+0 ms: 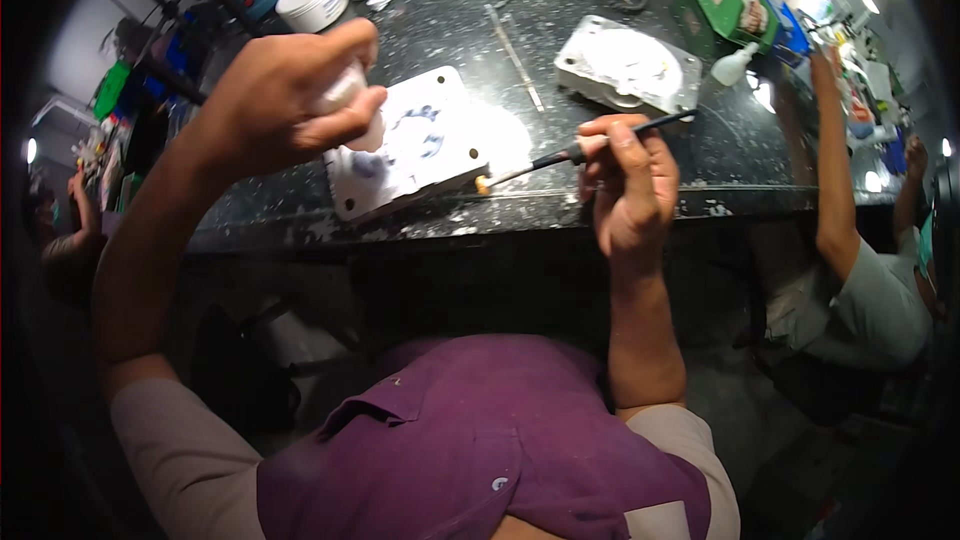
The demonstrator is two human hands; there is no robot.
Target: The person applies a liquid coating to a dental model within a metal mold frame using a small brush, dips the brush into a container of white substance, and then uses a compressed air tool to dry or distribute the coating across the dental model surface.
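Note:
My left hand (pixel 285 100) is wrapped round a white squeeze bottle (pixel 370 130), mostly hidden by my fingers, tilted down over a white block-shaped mould (pixel 450 160). The mould lies near the table's front edge, with round holes at its corners and a grey-blue, ring-like marking on its face. Just right of it, my right hand (pixel 635 175) grips a slim dark-handled brush (pixel 545 161) between thumb and fingers. The brush's yellowish tip points left, close to the mould's near right corner; whether it touches the mould I cannot tell.
A second white mould (pixel 630 65) sits farther right, near a small white bottle (pixel 735 65) and a green bin (pixel 730 0). Behind the first mould lies a thin rod-like tool (pixel 515 60). A white tub (pixel 313 2) stands back left. Another person (pixel 870 290) sits at the right.

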